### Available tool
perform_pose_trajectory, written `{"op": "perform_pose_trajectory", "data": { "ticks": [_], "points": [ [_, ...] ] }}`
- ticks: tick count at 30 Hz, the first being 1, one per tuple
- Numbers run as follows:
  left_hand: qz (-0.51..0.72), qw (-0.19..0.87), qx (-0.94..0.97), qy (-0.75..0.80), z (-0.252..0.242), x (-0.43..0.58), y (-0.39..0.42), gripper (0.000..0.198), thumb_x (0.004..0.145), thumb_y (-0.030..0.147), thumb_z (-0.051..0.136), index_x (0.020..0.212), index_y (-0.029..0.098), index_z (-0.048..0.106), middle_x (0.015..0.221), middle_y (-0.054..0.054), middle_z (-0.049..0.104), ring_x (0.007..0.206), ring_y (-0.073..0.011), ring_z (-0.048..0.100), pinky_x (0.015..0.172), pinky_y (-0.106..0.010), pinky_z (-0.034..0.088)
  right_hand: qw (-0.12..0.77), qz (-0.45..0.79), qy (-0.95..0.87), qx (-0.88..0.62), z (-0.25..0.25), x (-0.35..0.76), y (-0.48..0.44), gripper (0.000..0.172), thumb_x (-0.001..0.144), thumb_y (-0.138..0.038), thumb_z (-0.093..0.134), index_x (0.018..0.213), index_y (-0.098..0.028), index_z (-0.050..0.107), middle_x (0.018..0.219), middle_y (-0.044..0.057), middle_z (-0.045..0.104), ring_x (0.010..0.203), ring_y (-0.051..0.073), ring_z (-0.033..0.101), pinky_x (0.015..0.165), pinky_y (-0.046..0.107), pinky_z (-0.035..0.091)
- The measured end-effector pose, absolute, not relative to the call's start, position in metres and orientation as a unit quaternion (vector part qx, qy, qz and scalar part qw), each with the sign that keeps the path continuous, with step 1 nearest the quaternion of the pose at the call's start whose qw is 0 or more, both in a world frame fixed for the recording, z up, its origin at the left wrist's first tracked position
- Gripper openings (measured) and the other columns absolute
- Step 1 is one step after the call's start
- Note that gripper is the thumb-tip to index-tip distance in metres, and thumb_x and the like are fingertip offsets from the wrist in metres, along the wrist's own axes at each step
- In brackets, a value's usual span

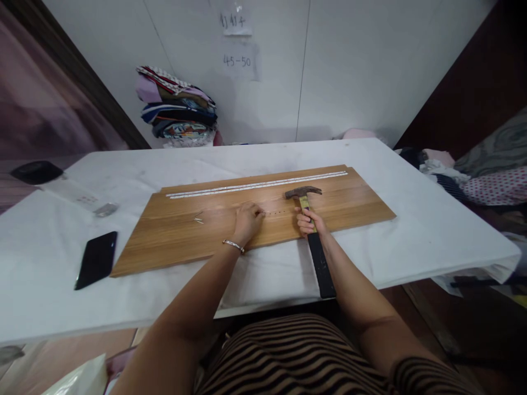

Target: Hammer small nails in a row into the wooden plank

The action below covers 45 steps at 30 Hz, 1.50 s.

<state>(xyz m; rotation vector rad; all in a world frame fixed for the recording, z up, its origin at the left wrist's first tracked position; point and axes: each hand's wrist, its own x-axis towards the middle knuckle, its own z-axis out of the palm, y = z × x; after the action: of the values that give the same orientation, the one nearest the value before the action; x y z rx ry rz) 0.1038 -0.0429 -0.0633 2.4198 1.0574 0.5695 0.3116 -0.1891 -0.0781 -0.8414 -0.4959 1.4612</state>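
Note:
A long wooden board (173, 236) lies across the white table (411, 230). My right hand (309, 221) is closed round the neck of a claw hammer (303, 193), whose rusty head hangs just above the board; the black grip trails back along my forearm. My left hand (247, 218) rests on the board left of the hammer, fingers pinched together at a row of small nails (275, 212). What the pinch holds is too small to make out. A few loose nails (198, 219) lie further left. A white strip (259, 184) runs along the board's far edge.
A black phone (96, 259) lies on the table left of the board, with a small clear packet (106, 209) and a dark object (36, 171) beyond it. Folded fabrics (178, 109) are stacked against the white wall. More cloth is piled at the right (486, 181).

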Motion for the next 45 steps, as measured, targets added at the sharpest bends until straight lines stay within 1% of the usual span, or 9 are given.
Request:
{"op": "perform_pose_trajectory", "data": {
  "ticks": [5, 9, 14, 17, 22, 26, 30, 38, 45],
  "points": [
    [0.194, 0.182, 0.887, 0.378, -0.065, 0.105, -0.043, 0.015, 0.090, 0.021, 0.060, 0.084, 0.021, 0.073, 0.102, -0.009, 0.072, 0.109, -0.0252, 0.062, 0.101, -0.043, 0.044, 0.627, 0.629, -0.239, -0.392, -0.080, 0.311, -0.189, 0.022, 0.097, -0.046, 0.059, 0.098, -0.023, 0.059, 0.060, -0.011, 0.023, 0.043, 0.008, 0.010, 0.037, 0.016, 0.014],
    [0.187, 0.159, 0.894, 0.375, -0.063, 0.107, -0.050, 0.017, 0.092, 0.023, 0.059, 0.087, 0.019, 0.075, 0.105, -0.011, 0.073, 0.111, -0.0266, 0.061, 0.104, -0.043, 0.043, 0.623, 0.642, -0.230, -0.382, -0.079, 0.310, -0.189, 0.020, 0.097, -0.043, 0.059, 0.099, -0.023, 0.058, 0.059, -0.011, 0.024, 0.042, 0.007, 0.010, 0.037, 0.016, 0.014],
    [0.213, 0.128, 0.896, 0.367, -0.054, 0.089, -0.054, 0.026, 0.094, 0.031, 0.060, 0.111, 0.018, 0.075, 0.122, -0.012, 0.071, 0.120, -0.0284, 0.060, 0.109, -0.044, 0.041, 0.604, 0.669, -0.209, -0.380, -0.075, 0.310, -0.187, 0.015, 0.097, -0.038, 0.060, 0.098, -0.023, 0.058, 0.057, -0.012, 0.025, 0.040, 0.007, 0.013, 0.036, 0.017, 0.013],
    [0.242, 0.104, 0.871, 0.415, -0.049, 0.065, -0.039, 0.031, 0.098, 0.032, 0.052, 0.118, 0.019, 0.072, 0.128, -0.012, 0.070, 0.124, -0.0266, 0.059, 0.111, -0.042, 0.040, 0.586, 0.674, -0.231, -0.387, -0.073, 0.310, -0.186, 0.016, 0.095, -0.039, 0.062, 0.098, -0.024, 0.057, 0.056, -0.012, 0.027, 0.038, 0.007, 0.015, 0.036, 0.017, 0.013],
    [0.181, 0.074, 0.841, 0.505, -0.052, 0.033, -0.014, 0.036, 0.100, 0.031, 0.043, 0.117, 0.015, 0.070, 0.128, -0.015, 0.070, 0.123, -0.0287, 0.060, 0.111, -0.042, 0.040, 0.572, 0.651, -0.261, -0.424, -0.071, 0.301, -0.186, 0.033, 0.081, -0.038, 0.074, 0.104, -0.025, 0.053, 0.053, -0.015, 0.034, 0.035, 0.006, 0.024, 0.033, 0.017, 0.020],
    [0.138, 0.048, 0.850, 0.507, -0.060, 0.032, -0.019, 0.034, 0.099, 0.031, 0.042, 0.112, 0.016, 0.071, 0.132, -0.017, 0.066, 0.128, -0.0315, 0.056, 0.112, -0.046, 0.038, 0.564, 0.600, -0.304, -0.479, -0.069, 0.287, -0.189, 0.047, 0.072, -0.040, 0.079, 0.107, -0.024, 0.051, 0.053, -0.016, 0.039, 0.034, 0.006, 0.032, 0.032, 0.017, 0.026],
    [0.140, 0.031, 0.856, 0.497, -0.063, 0.036, -0.024, 0.037, 0.101, 0.029, 0.038, 0.113, 0.014, 0.070, 0.131, -0.019, 0.065, 0.127, -0.0330, 0.055, 0.110, -0.046, 0.038, 0.545, 0.563, -0.349, -0.515, -0.063, 0.274, -0.193, 0.054, 0.068, -0.045, 0.081, 0.108, -0.023, 0.051, 0.049, -0.017, 0.040, 0.033, 0.007, 0.033, 0.030, 0.018, 0.028],
    [0.145, 0.025, 0.856, 0.495, -0.064, 0.037, -0.024, 0.038, 0.102, 0.029, 0.035, 0.110, 0.015, 0.069, 0.124, -0.019, 0.066, 0.121, -0.0323, 0.056, 0.107, -0.047, 0.039, 0.524, 0.554, -0.369, -0.531, -0.040, 0.248, -0.208, 0.056, 0.069, -0.048, 0.078, 0.111, -0.022, 0.053, 0.049, -0.017, 0.041, 0.031, 0.007, 0.033, 0.029, 0.020, 0.029],
    [0.141, 0.021, 0.856, 0.496, -0.060, 0.038, -0.028, 0.038, 0.102, 0.029, 0.036, 0.109, 0.014, 0.070, 0.124, -0.020, 0.066, 0.121, -0.0349, 0.056, 0.105, -0.049, 0.039, 0.482, 0.552, -0.371, -0.570, -0.025, 0.232, -0.207, 0.049, 0.070, -0.056, 0.076, 0.096, -0.023, 0.052, 0.052, -0.014, 0.044, 0.032, 0.006, 0.035, 0.031, 0.019, 0.027]
  ]
}}
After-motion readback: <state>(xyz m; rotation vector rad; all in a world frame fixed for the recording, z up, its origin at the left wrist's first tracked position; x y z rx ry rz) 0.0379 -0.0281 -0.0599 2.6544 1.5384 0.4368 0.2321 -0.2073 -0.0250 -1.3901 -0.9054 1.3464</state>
